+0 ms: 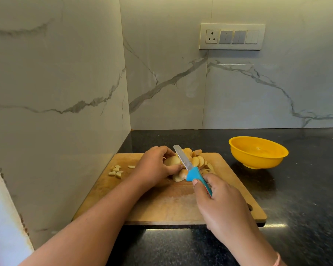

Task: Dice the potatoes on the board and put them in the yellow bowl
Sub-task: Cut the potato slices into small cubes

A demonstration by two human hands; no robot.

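Right hand wraps knife handle; left hand clamps potato mid-board. Board near; yellow bowl right, empty. Slices right of blade, dice left. Slicing; cross-cuts likely next.

soft, even daylight; glare on the dark countertop; wide-angle bending at edges.

A black speckled counter is carrying a wooden cutting board at lower centre of the frame, and a yellow bowl is sitting right of centre, just apart from it.
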